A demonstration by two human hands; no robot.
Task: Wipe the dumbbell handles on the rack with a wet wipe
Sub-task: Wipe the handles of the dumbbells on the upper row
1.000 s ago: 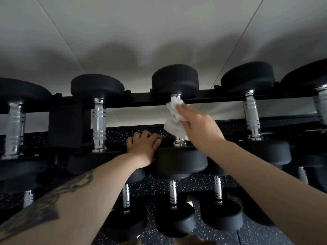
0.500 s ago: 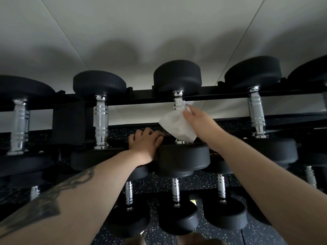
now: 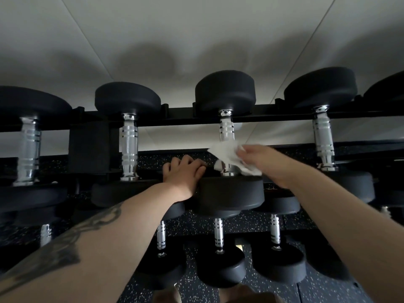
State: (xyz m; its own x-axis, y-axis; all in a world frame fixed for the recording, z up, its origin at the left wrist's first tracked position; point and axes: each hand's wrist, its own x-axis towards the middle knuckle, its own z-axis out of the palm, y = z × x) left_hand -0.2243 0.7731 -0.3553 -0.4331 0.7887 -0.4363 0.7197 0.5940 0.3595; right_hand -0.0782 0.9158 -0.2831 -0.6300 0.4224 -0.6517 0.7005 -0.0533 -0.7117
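Dumbbells [image 3: 226, 136] side by side on the top rack [image 3: 185, 112]. More dumbbells [image 3: 218, 248] on the row below. Left hand [image 3: 185, 173] left of the middle handle [image 3: 226, 132], wipe [image 3: 229, 156] against it, right hand [image 3: 262, 158] just right.

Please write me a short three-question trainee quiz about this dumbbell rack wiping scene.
1. True or false: the right hand holds the wet wipe at the near, lower end of a handle.
2. Which hand rests on the rack rail beside that dumbbell?
3. Multiple choice: the dumbbell heads are A) chrome B) black C) red.

Key: 1 true; 2 the left hand; 3 B.
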